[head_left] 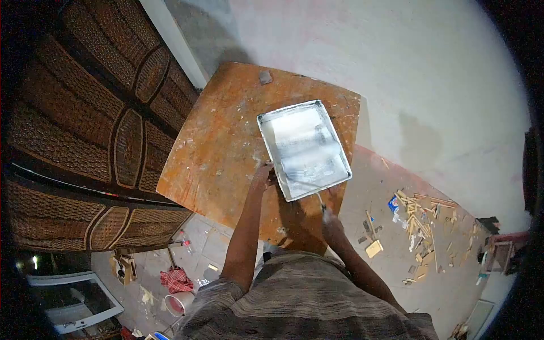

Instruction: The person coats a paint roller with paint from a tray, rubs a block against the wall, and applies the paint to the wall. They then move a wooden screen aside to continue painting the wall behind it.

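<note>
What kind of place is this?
Probably a carpentry or painting workshop: a paint tray on a stained wooden table, wood offcuts strewn on the floor, carved door panels alongside.

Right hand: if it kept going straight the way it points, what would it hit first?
Probably the near rim of the metal tray. The right hand holds a thin handle aimed at it, though height is unclear.
</note>
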The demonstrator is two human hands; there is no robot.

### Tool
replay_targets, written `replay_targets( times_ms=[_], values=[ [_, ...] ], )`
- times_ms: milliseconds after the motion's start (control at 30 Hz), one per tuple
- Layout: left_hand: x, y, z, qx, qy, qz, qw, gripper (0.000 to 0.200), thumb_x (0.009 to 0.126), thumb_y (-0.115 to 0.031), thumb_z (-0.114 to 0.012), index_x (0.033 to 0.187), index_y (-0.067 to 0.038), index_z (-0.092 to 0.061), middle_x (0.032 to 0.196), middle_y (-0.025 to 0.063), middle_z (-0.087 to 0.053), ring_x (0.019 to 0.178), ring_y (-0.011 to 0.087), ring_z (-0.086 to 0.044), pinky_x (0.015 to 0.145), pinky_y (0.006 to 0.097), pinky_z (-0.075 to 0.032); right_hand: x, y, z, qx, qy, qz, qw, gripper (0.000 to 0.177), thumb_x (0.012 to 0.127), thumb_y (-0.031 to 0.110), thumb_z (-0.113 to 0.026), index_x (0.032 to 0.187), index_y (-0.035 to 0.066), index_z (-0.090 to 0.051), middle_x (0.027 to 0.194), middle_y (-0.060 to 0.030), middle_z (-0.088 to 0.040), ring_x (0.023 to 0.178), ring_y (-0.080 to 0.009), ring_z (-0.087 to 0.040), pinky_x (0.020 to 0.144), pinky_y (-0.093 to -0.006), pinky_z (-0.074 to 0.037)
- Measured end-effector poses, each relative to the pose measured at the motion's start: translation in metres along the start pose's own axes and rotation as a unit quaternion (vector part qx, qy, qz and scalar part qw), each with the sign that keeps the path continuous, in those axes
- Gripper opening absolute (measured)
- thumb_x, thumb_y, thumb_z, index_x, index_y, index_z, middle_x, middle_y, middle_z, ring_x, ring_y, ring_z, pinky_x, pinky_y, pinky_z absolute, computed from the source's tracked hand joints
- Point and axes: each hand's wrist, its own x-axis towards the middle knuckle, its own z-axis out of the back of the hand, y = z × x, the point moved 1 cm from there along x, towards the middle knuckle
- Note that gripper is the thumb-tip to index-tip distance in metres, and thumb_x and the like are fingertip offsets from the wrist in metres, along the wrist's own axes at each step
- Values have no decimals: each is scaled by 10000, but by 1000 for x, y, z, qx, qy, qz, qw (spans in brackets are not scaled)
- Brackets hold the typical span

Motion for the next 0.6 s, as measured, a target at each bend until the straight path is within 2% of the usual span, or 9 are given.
replay_targets(
  times_ms=[33,133,200,233,300,367,467,567,600],
  values=[
    [1,0,1,9,2,2,1000,91,849,-193,-467,918,-137,-488,727,10,-544,573,138,-533,507,356,-476,-18,9,14,50,40,-112,992,245,833,100,-374,1017,-61,-383,780,-270,-559,669,-394,-580,568,-462,-463],
    [3,-1,1,32,-2,8,999,81,850,-196,-468,915,-149,-482,745,9,-542,574,126,-524,497,340,-472,-46,16,23,-20,128,-95,987,295,830,112,-379,1062,-67,-342,773,-288,-552,671,-403,-572,562,-475,-451],
    [10,2,4,48,-17,17,999,62,850,-192,-465,895,-152,-480,741,4,-536,562,116,-511,486,321,-466,-22,6,12,63,89,-134,985,327,824,120,-382,1075,-84,-329,756,-295,-550,680,-423,-563,575,-483,-450],
    [14,2,8,48,17,7,999,55,850,-189,-464,887,-151,-478,740,3,-534,558,115,-505,487,319,-463,-3,0,6,103,69,-154,980,344,822,125,-383,1081,-93,-323,748,-299,-549,685,-434,-559,582,-487,-449],
    [24,10,19,48,88,-8,995,43,849,-184,-462,871,-149,-473,737,0,-528,549,111,-492,489,315,-457,41,-4,2,83,38,-29,995,412,801,138,-426,1108,-109,-305,712,-307,-540,709,-460,-544,604,-497,-445],
    [20,13,14,23,44,2,999,38,850,-183,-461,860,-148,-471,730,-3,-525,541,110,-484,492,309,-455,78,12,3,46,-37,-27,998,403,779,153,-476,1074,-93,-353,705,-306,-537,709,-465,-539,624,-507,-440],
    [17,7,7,12,10,11,1000,36,851,-189,-461,854,-155,-470,727,-7,-524,536,113,-483,496,316,-459,110,18,-1,-3,-113,68,991,349,771,159,-503,1014,-70,-402,686,-284,-543,671,-441,-548,602,-498,-446],
    [8,5,5,11,28,2,1000,46,849,-211,-469,854,-166,-474,730,-15,-525,563,117,-498,513,334,-461,113,31,8,0,-83,-22,996,293,775,161,-499,957,-59,-430,697,-268,-553,674,-419,-560,610,-484,-458],
    [4,3,5,11,40,-4,999,51,849,-221,-472,854,-170,-476,731,-19,-526,576,117,-504,522,340,-461,112,33,10,-9,-76,-26,997,285,777,150,-489,962,-59,-428,691,-253,-552,655,-400,-566,584,-469,-465]
  ],
)
